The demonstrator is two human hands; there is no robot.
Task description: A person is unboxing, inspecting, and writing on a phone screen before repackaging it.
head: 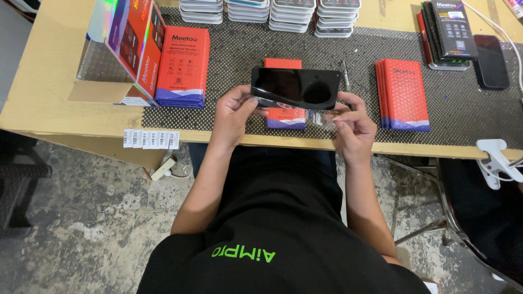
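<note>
My left hand and my right hand hold a black glossy glass panel level between them, above the table's front edge. The left hand grips its left end. The right hand's fingers pinch a clear film hanging under the panel's right end. Beneath the panel lies a small red box with a purple and white end.
A dark mesh mat covers the wooden table. Stacks of red boxes sit at left and right, an open carton far left, grey trays at the back, black boxes and a phone right.
</note>
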